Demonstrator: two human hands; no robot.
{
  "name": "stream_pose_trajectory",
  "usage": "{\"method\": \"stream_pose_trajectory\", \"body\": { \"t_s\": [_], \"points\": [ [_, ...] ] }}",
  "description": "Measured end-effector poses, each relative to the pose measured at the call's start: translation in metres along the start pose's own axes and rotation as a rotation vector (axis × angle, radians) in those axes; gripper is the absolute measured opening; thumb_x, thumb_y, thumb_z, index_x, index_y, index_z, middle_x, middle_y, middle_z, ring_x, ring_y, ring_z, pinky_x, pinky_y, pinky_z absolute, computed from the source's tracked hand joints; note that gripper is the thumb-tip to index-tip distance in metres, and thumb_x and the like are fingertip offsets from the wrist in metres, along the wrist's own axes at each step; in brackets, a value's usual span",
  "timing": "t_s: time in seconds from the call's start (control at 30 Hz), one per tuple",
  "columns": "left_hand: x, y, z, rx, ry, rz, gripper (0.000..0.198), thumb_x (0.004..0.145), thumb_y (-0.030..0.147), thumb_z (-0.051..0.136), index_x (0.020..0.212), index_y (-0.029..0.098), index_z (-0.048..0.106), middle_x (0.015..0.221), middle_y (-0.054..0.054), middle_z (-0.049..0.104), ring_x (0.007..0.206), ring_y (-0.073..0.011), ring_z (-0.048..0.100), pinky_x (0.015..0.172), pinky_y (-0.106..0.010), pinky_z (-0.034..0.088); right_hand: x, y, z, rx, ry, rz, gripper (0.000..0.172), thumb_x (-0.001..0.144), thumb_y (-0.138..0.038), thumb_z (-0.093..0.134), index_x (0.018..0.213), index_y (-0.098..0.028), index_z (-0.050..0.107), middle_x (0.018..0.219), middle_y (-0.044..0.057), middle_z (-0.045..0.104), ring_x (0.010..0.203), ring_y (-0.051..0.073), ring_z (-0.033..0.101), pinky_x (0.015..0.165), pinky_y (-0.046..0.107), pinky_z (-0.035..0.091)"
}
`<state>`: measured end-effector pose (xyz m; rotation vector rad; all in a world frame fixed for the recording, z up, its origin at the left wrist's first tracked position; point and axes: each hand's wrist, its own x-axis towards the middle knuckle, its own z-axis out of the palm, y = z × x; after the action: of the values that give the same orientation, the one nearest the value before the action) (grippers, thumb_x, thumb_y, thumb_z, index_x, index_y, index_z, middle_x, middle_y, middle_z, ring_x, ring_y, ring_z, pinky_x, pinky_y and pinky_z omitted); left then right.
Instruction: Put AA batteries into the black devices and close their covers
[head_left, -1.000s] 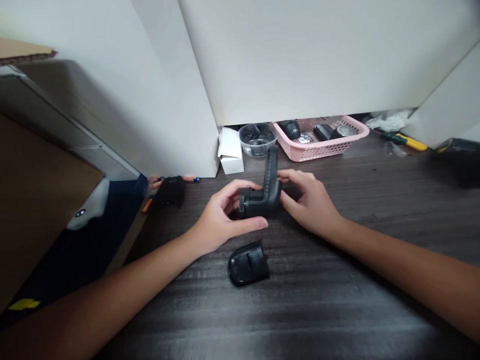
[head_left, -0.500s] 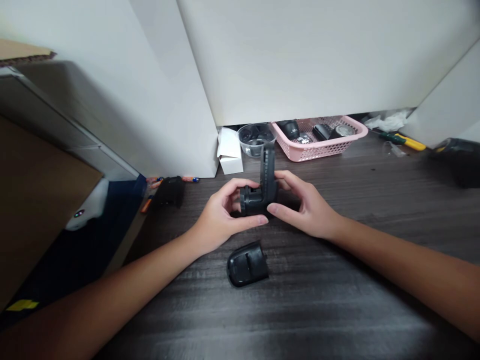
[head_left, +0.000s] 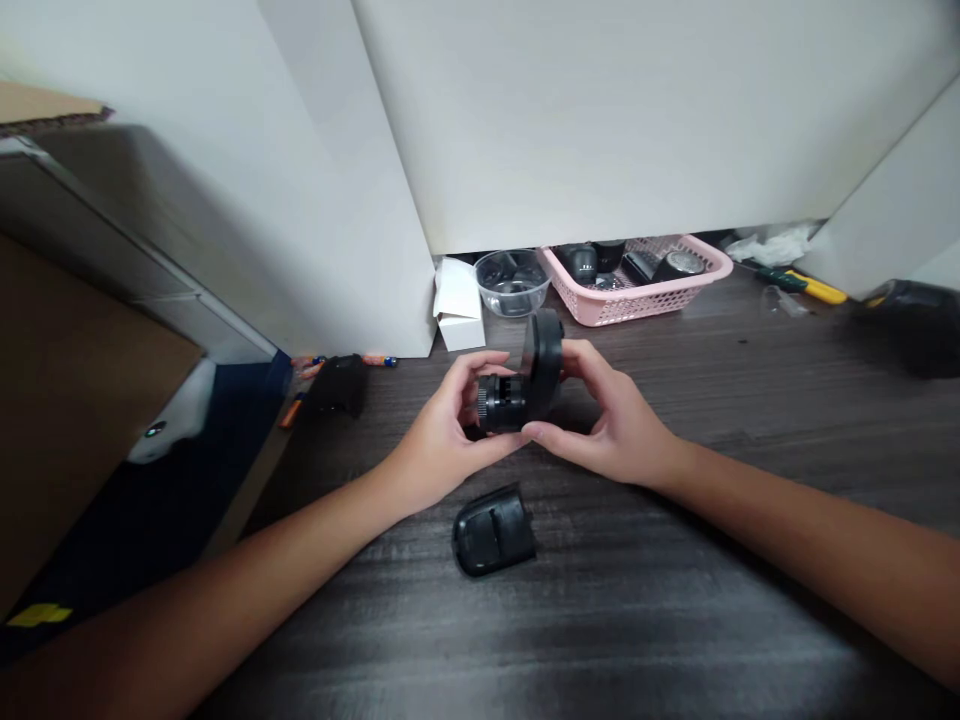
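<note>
Both my hands grip a black plastic device [head_left: 504, 400] with a ridged ring at its left end and a flat, rounded upright piece [head_left: 544, 362] at its right. My left hand [head_left: 442, 425] curls round the ringed end, fingers behind and thumb along the near side. On the other side, my right hand [head_left: 611, 420] holds the base of the upright piece between thumb and fingers. Some fingertips are hidden behind the device. A loose black cover [head_left: 493, 532], rounded at one end and slotted, lies on the dark wood-grain surface [head_left: 637, 610] nearer to me.
Along the white panel at the back stand a small white box [head_left: 459, 318], a clear round bowl [head_left: 512, 298] and a pink basket [head_left: 637, 306] of black parts. A yellow-handled tool [head_left: 817, 288] lies right; batteries [head_left: 381, 361] and a black piece [head_left: 337, 385] lie left.
The upright piece has turned and tilted, so its rounded broad side shows more than its toothed edge. My right thumb has shifted slightly left. The loose cover stays put.
</note>
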<state>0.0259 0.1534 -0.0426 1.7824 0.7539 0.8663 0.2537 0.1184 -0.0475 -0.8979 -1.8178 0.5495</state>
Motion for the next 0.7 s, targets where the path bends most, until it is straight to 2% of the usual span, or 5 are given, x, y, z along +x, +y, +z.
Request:
{"method": "stream_pose_trajectory", "body": {
  "t_s": [0.17, 0.4, 0.57, 0.7],
  "points": [
    [0.0007, 0.0038, -0.0011, -0.054, -0.005, -0.078, 0.072, 0.084, 0.029, 0.086, 0.144, 0.027, 0.045, 0.134, -0.009, 0.065, 0.113, -0.0234, 0.071, 0.095, -0.036, 0.059, -0.0025, -0.0003, 0.0019, -0.080, 0.021, -0.101, 0.068, 0.086, -0.028, 0.085, 0.145, -0.031, 0.052, 0.141, 0.009, 0.068, 0.128, 0.030, 0.067, 0.111, 0.048, 0.055],
    [0.0024, 0.0022, -0.0034, -0.056, 0.020, -0.039, 0.058, 0.083, 0.032, 0.088, 0.130, 0.023, 0.055, 0.117, -0.005, 0.069, 0.105, -0.0224, 0.069, 0.093, -0.035, 0.057, -0.0012, 0.0007, -0.0017, -0.125, -0.044, -0.175, 0.069, 0.090, -0.018, 0.076, 0.151, -0.035, 0.049, 0.153, 0.008, 0.062, 0.141, 0.031, 0.059, 0.120, 0.056, 0.048],
    [0.0025, -0.0004, -0.0029, -0.104, 0.039, -0.032, 0.059, 0.083, 0.032, 0.088, 0.132, 0.023, 0.056, 0.121, -0.006, 0.069, 0.110, -0.0226, 0.068, 0.096, -0.034, 0.056, 0.0002, -0.0023, -0.0031, -0.174, -0.088, -0.219, 0.060, 0.096, -0.016, 0.069, 0.149, -0.034, 0.048, 0.156, 0.009, 0.061, 0.145, 0.030, 0.057, 0.119, 0.056, 0.047],
    [0.0043, -0.0019, -0.0020, -0.183, 0.042, -0.092, 0.049, 0.087, 0.039, 0.085, 0.126, 0.022, 0.061, 0.114, -0.004, 0.071, 0.100, -0.0205, 0.068, 0.086, -0.032, 0.056, -0.0003, -0.0044, -0.0040, -0.257, -0.032, -0.306, 0.057, 0.098, -0.011, 0.063, 0.148, -0.033, 0.047, 0.156, 0.010, 0.060, 0.147, 0.028, 0.055, 0.119, 0.055, 0.046]
  ]
}}
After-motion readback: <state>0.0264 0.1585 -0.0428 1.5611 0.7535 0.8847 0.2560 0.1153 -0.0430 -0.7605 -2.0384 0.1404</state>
